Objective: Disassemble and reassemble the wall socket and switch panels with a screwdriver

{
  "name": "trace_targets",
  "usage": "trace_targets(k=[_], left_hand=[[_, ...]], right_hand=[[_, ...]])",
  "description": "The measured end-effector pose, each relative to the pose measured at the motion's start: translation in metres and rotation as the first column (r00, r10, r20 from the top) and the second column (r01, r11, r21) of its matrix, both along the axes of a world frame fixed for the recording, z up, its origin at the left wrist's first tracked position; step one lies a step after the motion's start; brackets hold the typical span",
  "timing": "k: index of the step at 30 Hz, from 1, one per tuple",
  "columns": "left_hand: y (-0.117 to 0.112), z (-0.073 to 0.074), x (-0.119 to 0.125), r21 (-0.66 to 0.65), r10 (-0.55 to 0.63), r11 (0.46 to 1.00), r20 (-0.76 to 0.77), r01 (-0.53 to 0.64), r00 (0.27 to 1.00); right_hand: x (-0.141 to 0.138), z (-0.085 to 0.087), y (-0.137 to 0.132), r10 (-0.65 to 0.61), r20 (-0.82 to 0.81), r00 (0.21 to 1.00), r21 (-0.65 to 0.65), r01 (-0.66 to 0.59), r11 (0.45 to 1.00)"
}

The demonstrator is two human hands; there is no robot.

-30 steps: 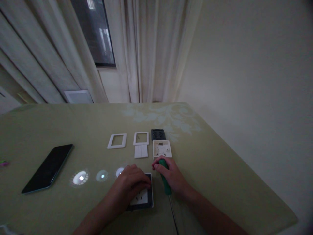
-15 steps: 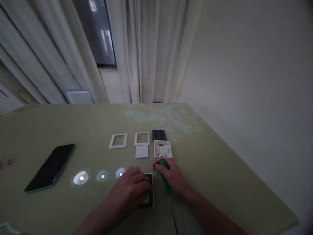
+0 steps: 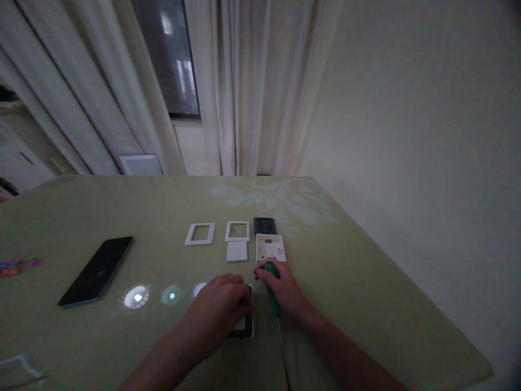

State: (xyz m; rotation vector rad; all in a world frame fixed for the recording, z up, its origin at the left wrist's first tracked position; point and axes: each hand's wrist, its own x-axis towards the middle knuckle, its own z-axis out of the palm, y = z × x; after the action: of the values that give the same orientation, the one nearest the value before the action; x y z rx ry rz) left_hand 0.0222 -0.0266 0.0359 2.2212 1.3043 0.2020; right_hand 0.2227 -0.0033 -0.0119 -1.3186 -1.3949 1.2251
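My right hand [image 3: 280, 285] is wrapped around the green handle of a screwdriver [image 3: 273, 301]. Its long metal shaft points back toward me. My left hand [image 3: 222, 304] is bent over a dark square panel with a pale edge [image 3: 243, 330], fingers curled together at the panel's upper part. Whatever lies between those fingertips is hidden. Just beyond my right hand, an open white square switch box [image 3: 270, 247] rests on the table, its near edge covered by my fingers.
Behind the box sits a dark square plate [image 3: 264, 225]. White frames [image 3: 199, 234] [image 3: 237, 231] and a white two-part switch cover [image 3: 236, 251] lie to its left. A black phone [image 3: 96, 271] and small colourful items [image 3: 16, 266] are farther left on the green table [image 3: 154, 212].
The view has turned slightly left, so everything on the left shows further in. My left fingers look more bunched over the panel. The screwdriver stays in my right hand.
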Motion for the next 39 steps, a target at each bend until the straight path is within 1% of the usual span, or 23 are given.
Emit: trace_targets(k=[5,8,10,12,14,19,22,25,29,32,34,37,38,39], left_hand=[[-0.005,-0.01,0.001,0.018,0.016,1.0,0.035,-0.017,0.999],[-0.01,-0.016,0.002,0.033,0.06,0.998,0.049,-0.062,0.997],[-0.014,-0.019,0.002,0.067,0.081,0.994,0.055,-0.085,0.995],[-0.018,-0.02,0.002,0.107,0.077,0.991,0.055,-0.082,0.996],[-0.019,-0.02,0.002,0.12,0.083,0.989,0.047,-0.088,0.995],[-0.015,-0.018,0.007,0.017,0.181,0.983,-0.019,-0.181,0.983],[-0.008,-0.013,0.01,-0.012,0.186,0.982,-0.036,-0.186,0.982],[0.0,-0.007,0.008,-0.053,0.168,0.984,-0.043,-0.17,0.985],[0.012,0.0,0.002,-0.132,0.14,0.981,-0.034,-0.143,0.99],[0.019,0.0,-0.002,-0.173,0.113,0.978,-0.014,-0.114,0.993],[0.022,-0.001,-0.002,-0.18,0.112,0.978,-0.001,-0.11,0.994],[0.025,-0.002,-0.001,-0.171,0.117,0.979,0.018,-0.112,0.993],[0.025,-0.003,-0.001,-0.169,0.112,0.98,0.027,-0.106,0.993],[0.025,-0.003,-0.001,-0.168,0.104,0.981,0.037,-0.096,0.994]], right_hand=[[0.0,-0.004,0.002,-0.003,-0.025,1.0,0.017,0.004,1.0],[-0.001,-0.005,0.003,-0.008,-0.053,0.999,0.031,0.01,0.999],[-0.002,-0.004,0.003,-0.017,-0.069,0.998,0.04,0.02,0.999],[-0.002,-0.002,0.003,-0.024,-0.08,0.996,0.049,0.028,0.998],[-0.002,0.001,0.002,-0.03,-0.088,0.996,0.059,0.035,0.998],[-0.003,0.003,0.003,-0.063,-0.092,0.994,0.076,0.07,0.995],[-0.003,0.006,0.004,-0.081,-0.102,0.991,0.091,0.091,0.992],[-0.001,0.012,0.004,-0.115,-0.128,0.985,0.115,0.13,0.985],[0.001,0.026,0.005,-0.158,-0.194,0.968,0.147,0.188,0.971],[0.0,0.044,0.008,-0.165,-0.245,0.955,0.171,0.21,0.963],[-0.003,0.06,0.012,-0.146,-0.265,0.953,0.19,0.2,0.961],[-0.011,0.089,0.02,-0.094,-0.286,0.954,0.231,0.164,0.959],[-0.014,0.099,0.023,-0.072,-0.296,0.952,0.255,0.152,0.955],[-0.018,0.108,0.026,-0.025,-0.306,0.952,0.306,0.123,0.944]])
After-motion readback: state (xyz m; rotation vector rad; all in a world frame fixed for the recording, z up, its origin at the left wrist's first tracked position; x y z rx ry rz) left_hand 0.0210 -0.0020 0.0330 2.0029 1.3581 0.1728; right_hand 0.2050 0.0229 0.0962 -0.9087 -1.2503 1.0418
